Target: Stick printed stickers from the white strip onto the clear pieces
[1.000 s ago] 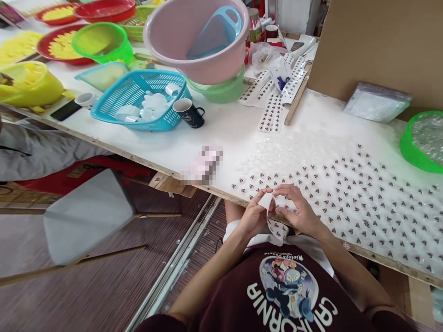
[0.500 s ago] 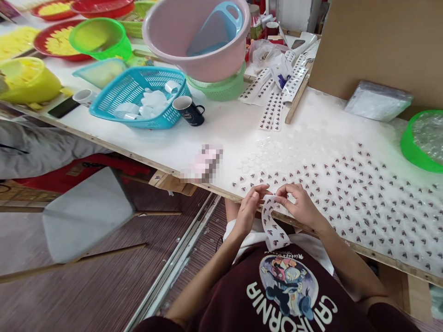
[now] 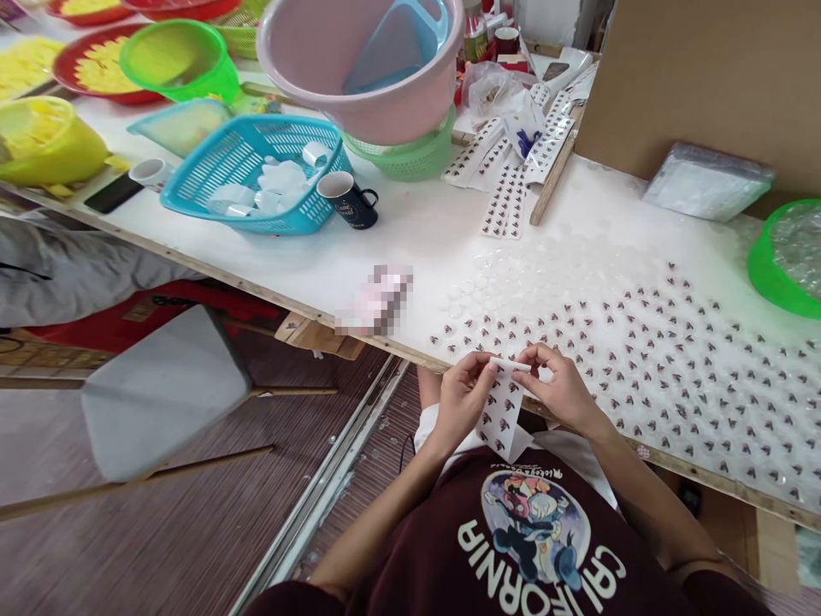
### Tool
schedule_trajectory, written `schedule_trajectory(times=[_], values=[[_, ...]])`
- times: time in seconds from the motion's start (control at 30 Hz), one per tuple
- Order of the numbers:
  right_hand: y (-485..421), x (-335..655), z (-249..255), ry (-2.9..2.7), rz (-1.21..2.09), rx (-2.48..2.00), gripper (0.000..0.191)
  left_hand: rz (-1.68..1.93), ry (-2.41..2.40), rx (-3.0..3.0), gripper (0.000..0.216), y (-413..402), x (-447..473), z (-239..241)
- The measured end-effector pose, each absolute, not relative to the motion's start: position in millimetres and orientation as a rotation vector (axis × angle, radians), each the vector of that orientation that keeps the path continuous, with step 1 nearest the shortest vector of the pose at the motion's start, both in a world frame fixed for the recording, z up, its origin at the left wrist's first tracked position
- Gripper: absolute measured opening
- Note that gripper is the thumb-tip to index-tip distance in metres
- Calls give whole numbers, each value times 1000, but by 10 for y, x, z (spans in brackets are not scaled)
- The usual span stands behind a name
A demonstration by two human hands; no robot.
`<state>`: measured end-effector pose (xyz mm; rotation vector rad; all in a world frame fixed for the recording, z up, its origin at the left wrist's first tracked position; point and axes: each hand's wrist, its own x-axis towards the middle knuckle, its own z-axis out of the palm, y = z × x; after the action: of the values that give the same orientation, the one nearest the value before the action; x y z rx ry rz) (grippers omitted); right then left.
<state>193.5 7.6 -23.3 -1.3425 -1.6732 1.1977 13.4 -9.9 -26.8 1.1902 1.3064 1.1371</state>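
Note:
A white sticker strip printed with small dark motifs hangs between my hands at the table's front edge. My left hand pinches its upper left corner between thumb and fingers. At the upper right corner, my right hand grips it the same way. The strip's top is folded back into a narrow white band, and its lower end bends over near my shirt. Beyond and to the right, many small clear discs bearing the same motif cover the white table. Plain clear discs lie behind them.
A blue basket of white pieces and a dark mug stand left of centre. Behind are a pink basin and more sticker sheets. A green tub sits at right. A grey stool stands at lower left.
The strip was curled and twisted; now it hangs flatter, its printed face spread and its top edge folded over. My hands have moved slightly apart along that edge.

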Motion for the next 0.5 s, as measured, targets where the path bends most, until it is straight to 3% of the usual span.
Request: schedule_trajectory(times=[0.2,0.37,0.5], values=[[69,1947,-228,-1691,1131,-1351,21,1130,1346,1232,27,-124,155,-299],[52,1976,-210,-1676,1006,-1322,8,1105,1367,1272,27,-122,156,-288],[42,2031,-166,-1665,933,-1247,9,1087,1377,1316,28,-121,153,-274]])
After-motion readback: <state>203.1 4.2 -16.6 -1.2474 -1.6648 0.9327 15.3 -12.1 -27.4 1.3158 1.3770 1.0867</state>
